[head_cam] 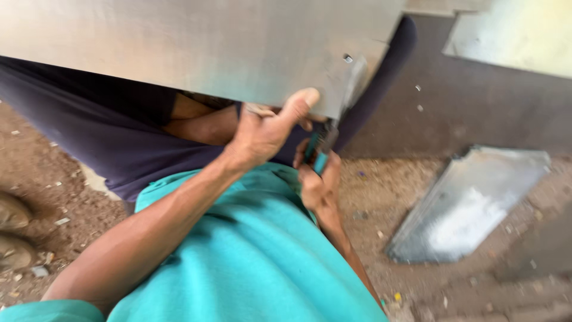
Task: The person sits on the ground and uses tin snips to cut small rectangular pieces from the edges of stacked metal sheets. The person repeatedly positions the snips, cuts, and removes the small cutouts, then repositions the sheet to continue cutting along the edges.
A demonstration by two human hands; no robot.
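Note:
A large grey metal sheet (196,48) lies across my lap, over my dark trousers. My left hand (262,134) grips its near edge, thumb pressed on top and fingers underneath. Just to the right, my right hand (316,185) is closed around the teal handles of a plier-like hand tool (320,148). The tool's jaws meet the sheet's edge near its right corner, where a narrow strip of metal (356,80) is bent up. A small hole or rivet (347,58) sits near that corner. The view is blurred, so I cannot tell how the jaws sit.
A bent piece of sheet metal (471,203) lies on the dirt ground to the right. Another pale sheet (512,36) rests at the top right on a dark surface (476,107). Small scraps litter the ground (47,179); two brownish rounded shapes (12,232) sit at the left edge.

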